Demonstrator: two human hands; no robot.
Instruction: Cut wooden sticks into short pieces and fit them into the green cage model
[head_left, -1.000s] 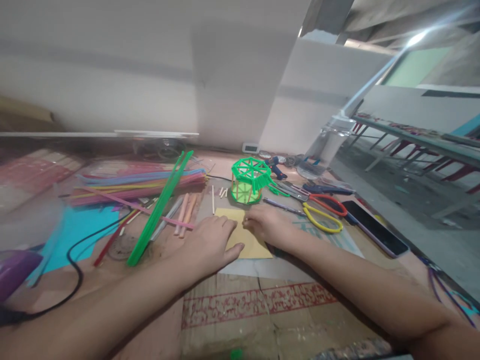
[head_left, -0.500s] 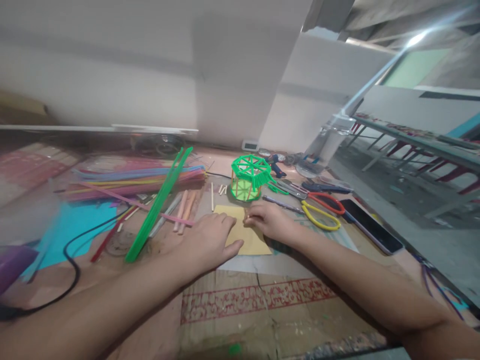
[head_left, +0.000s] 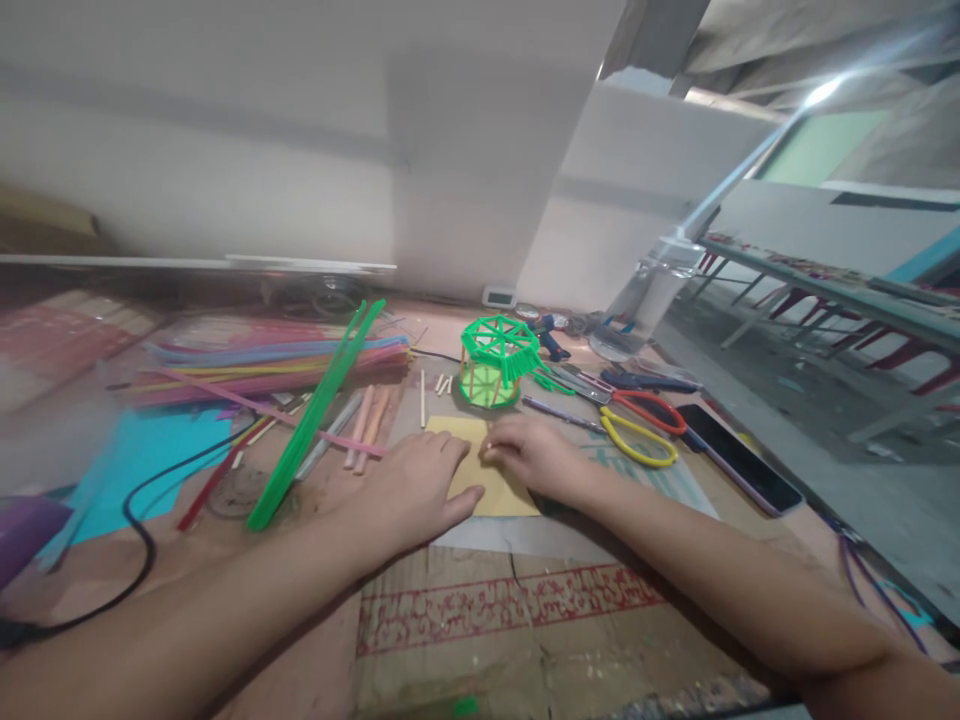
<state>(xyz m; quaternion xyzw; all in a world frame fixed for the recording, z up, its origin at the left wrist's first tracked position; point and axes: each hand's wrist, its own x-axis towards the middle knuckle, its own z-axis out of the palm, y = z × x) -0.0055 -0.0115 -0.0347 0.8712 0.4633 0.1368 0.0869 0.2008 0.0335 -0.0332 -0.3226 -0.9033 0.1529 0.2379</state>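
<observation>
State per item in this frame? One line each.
left hand: flat, palm down on the yellow paper
right hand: fingertips pressing the paper's right edge
yellow paper: lying flat, pinned by both hands
green straw model: upright, untouched
scissors: lying closed
phone: screen dark
green straws: lying loose

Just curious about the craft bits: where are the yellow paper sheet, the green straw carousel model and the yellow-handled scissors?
yellow paper sheet (head_left: pixel 496 488), head view, bare near part.
green straw carousel model (head_left: pixel 498 358), head view, roof edge.
yellow-handled scissors (head_left: pixel 636 441), head view, yellow loop.
</observation>
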